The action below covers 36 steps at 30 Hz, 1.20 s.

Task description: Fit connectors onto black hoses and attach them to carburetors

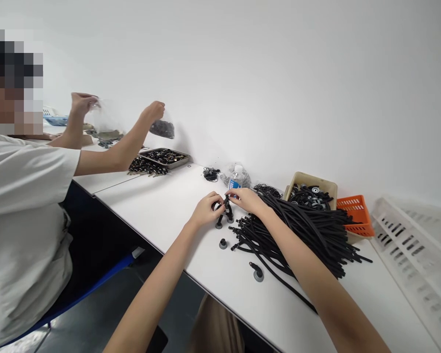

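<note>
In the head view, a heap of black tubes (pixel 301 228) lies on the white tabletop (pixel 161 196). Just left of the heap's far end, both of the person's own hands meet over a small black part (pixel 227 200). The left hand (pixel 207 208) has it between thumb and fingers, and the right hand (pixel 244 199) pinches its upper end with the fingertips. Two black stems with grey round bases (pixel 230 218) stand directly under the hands, left of the heap; whether the held part is joined to them cannot be told.

A short black knob on a grey base (pixel 223 243) sits near the heap's left ends, and an angled black piece on a grey base (pixel 257 272) sits on the near side of the heap. Beyond the heap, toward the wall, are a bottle with a blue label (pixel 235 179) and a beige bin (pixel 331 186) of black and grey parts. An orange basket (pixel 367 220) is at the heap's far right, with a white crate (pixel 400 235) past it. Well to the left of the heap, a metal tray (pixel 183 161) holds small dark pieces, and a co-worker's raised hand (pixel 155 111) grips a clear bag (pixel 162 128) with dark contents.
</note>
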Motion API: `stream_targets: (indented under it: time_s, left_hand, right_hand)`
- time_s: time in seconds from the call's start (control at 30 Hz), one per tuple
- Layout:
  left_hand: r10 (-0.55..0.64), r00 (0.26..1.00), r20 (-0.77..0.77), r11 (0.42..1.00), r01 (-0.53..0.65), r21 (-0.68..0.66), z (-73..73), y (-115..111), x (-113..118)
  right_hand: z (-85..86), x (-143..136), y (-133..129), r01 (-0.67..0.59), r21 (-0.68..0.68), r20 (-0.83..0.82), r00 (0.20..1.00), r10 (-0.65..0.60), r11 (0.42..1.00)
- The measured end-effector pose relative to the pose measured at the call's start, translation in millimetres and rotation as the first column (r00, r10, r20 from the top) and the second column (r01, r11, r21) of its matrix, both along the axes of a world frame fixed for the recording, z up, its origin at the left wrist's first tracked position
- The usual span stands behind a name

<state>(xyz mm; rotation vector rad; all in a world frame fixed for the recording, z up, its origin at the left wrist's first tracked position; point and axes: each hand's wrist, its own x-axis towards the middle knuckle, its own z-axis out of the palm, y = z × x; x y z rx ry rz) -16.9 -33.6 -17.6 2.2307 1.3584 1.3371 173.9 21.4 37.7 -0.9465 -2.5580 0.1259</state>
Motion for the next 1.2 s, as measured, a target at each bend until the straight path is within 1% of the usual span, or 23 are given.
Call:
stream_targets:
  time_s: [0.27,0.53,0.83,1.2]
  left_hand:
    - [0.007,1.0,-0.008,1.0,-0.007,0.002,0.7,0.6,1.0]
    - [-0.002,1.0,-0.006,1.0,0.002,0.0,2.1,1.6,1.7]
    - [-0.005,1.0,-0.011,1.0,0.005,0.008,-0.2,2.4,1.0]
    - [-0.005,1.0,-0.016,1.0,0.005,-0.004,2.8,1.4,0.9]
  right_hand:
    - [-0.5,1.7,-2.6,-0.017,0.023,-0.014,1.0,0.017,1.0]
    - [-5.4,4.9,0.9,-0.019,0.018,-0.014,1.0,0.019,1.0]
    - [-5.0,1.8,0.8,-0.013,0.021,-0.018,1.0,0.013,1.0]
    - [-5.4,4.0,0.3,-0.035,-0.029,-0.037,0.999,0.034,0.999]
